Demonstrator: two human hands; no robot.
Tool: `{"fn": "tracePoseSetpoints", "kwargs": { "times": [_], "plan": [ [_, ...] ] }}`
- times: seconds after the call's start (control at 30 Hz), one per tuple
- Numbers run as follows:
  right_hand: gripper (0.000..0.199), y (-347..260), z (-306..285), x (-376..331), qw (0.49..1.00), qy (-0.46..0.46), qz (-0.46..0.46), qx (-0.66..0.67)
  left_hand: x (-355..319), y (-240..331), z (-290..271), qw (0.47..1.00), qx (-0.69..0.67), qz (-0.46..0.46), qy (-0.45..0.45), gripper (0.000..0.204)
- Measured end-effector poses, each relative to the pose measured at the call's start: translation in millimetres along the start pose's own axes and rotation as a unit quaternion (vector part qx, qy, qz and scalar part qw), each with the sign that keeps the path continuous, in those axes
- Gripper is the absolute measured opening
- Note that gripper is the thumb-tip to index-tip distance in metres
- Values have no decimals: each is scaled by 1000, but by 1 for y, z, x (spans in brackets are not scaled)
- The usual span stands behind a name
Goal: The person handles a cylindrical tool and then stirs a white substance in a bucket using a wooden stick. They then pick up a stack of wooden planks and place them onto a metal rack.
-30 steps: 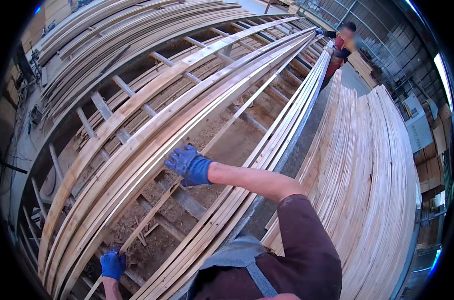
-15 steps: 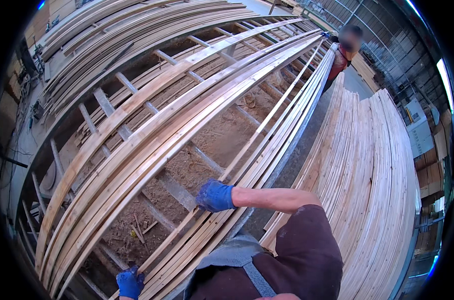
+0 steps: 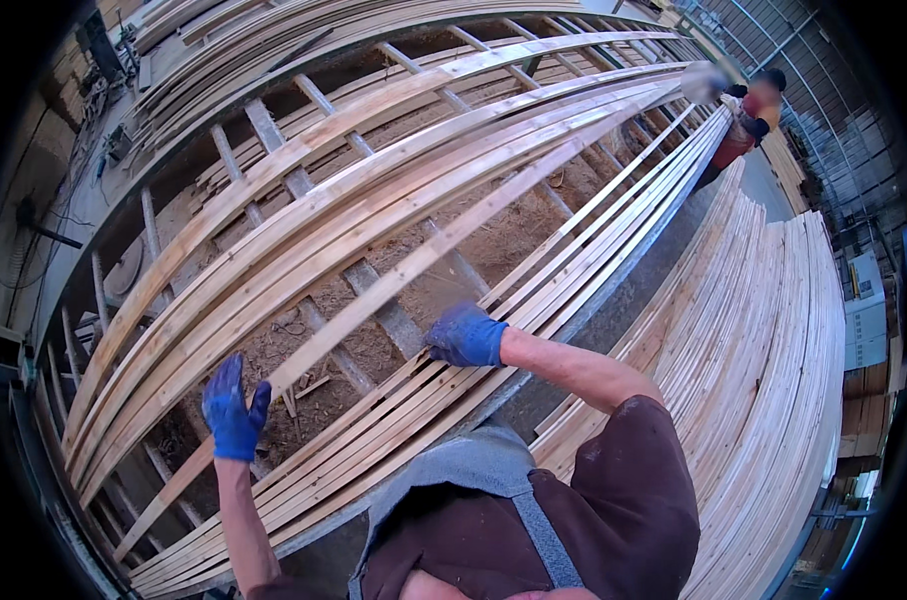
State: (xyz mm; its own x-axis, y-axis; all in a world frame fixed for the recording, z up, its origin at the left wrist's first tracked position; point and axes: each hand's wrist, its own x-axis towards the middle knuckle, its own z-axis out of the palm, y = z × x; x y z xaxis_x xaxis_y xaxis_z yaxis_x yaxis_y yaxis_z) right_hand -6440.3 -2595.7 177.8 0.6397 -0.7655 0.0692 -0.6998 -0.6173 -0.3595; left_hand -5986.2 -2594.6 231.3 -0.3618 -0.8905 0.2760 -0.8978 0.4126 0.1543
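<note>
I stand at the near end of a long rack of thin wooden slats. One loose slat lies slanted across the rack's crossbars, from lower left to the far right. My left hand, in a blue glove, is raised with its fingers spread, right at the near part of that slat. My right hand, also gloved in blue, has its fingers curled down on the top slat of the near bundle along the rack's edge. Whether it lifts the slat is not clear.
A wide stack of slats fills the right side. More slat bundles lie across the rack's crossbars, with sawdust-covered ground below. A person in red stands at the far end of the slats. Machinery stands at the far right.
My left hand has come up from the lower edge and opened beside the slanted slat. My right hand moved up and a little right along the near bundle.
</note>
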Motion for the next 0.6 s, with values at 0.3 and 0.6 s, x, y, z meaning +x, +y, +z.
{"fn": "tracePoseSetpoints", "kwargs": {
  "times": [0.3,0.6],
  "plan": [
    [12,-36,1,5,1000,-13,4,3,-12,1,61,992,-64,-27,-108,47],
    [20,-49,13,-6,997,69,28,-17,-22,-13,59,916,-314,-129,-212,32]
  ]
}}
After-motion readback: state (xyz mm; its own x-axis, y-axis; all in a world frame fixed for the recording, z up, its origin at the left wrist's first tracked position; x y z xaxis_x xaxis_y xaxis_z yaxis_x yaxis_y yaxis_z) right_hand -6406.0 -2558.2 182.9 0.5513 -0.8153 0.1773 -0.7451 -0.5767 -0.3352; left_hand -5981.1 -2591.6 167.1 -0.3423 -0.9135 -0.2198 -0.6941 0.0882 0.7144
